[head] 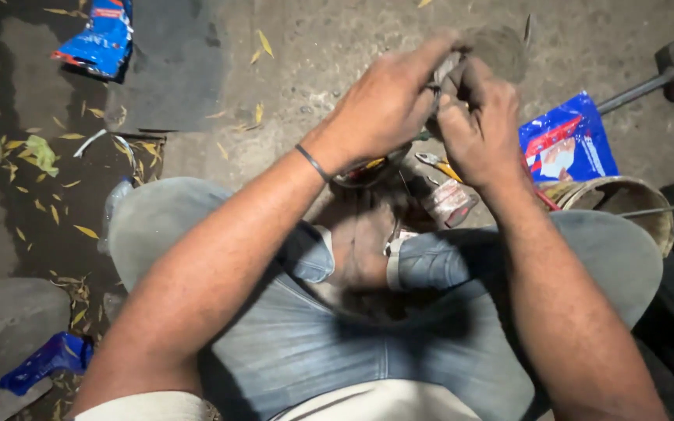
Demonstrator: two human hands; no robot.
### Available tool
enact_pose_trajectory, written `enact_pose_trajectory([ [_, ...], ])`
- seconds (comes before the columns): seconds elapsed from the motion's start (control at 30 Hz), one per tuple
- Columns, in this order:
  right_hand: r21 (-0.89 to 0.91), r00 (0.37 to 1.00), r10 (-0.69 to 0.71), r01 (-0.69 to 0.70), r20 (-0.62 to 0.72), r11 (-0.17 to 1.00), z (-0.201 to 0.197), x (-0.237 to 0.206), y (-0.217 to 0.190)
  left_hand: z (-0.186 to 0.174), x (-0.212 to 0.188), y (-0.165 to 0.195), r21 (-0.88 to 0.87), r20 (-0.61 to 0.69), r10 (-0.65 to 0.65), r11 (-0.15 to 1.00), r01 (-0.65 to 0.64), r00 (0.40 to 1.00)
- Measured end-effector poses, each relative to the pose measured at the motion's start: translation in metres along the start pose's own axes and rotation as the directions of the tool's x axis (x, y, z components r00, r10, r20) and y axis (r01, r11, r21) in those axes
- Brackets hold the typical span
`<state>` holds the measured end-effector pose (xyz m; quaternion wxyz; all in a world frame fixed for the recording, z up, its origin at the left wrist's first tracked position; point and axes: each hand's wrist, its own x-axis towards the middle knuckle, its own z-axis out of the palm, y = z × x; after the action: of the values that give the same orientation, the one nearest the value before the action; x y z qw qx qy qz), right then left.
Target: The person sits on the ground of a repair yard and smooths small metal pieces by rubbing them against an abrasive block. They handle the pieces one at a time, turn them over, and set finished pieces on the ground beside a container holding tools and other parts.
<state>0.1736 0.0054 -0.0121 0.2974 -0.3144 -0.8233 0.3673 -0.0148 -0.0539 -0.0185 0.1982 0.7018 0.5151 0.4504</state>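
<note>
Over at about 10 o'clock there's a torn blue wrapper on the dirt, with dry yellow leaves scattered below it, and another blue scrap down at 8 o'clock. Moving right, the left hand comes up from 7 o'clock with a thin dark band on the wrist, fingers curled tight onto a small dark metal part at roughly 12 o'clock. The right hand clamps the same piece from the other side, knuckles nearly touching the left. The part is mostly buried between the fingers, so I honestly can't tell its long axis or which way it points. Just under the hands, yellow-handled pliers lie on the ground. At 2 o'clock sits a blue-and-red packet, a hammer beyond it. At 3 o'clock a round tin stands open; contents too dark to make out.
</note>
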Motion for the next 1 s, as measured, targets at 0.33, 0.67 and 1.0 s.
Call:
enact_pose_trajectory([
  [0.33,0.030,0.993,-0.112,0.113,-0.019,0.993,-0.007,0.006,-0.019,-0.006,-0.001,0.025,0.175,-0.014,0.065,0.983,-0.062,0.998],
  [0.67,0.084,0.997,0.075,-0.073,-0.017,0.994,-0.027,-0.033,0.023,0.023,-0.013,-0.002,0.152,-0.088,-0.008,0.988,0.022,0.996],
  [1.0,-0.075,0.982,0.188,-0.186,0.033,0.980,-0.091,-0.086,-0.021,0.042,-0.024,0.050,-0.160,-0.208,-0.339,0.937,0.310,0.918],
])
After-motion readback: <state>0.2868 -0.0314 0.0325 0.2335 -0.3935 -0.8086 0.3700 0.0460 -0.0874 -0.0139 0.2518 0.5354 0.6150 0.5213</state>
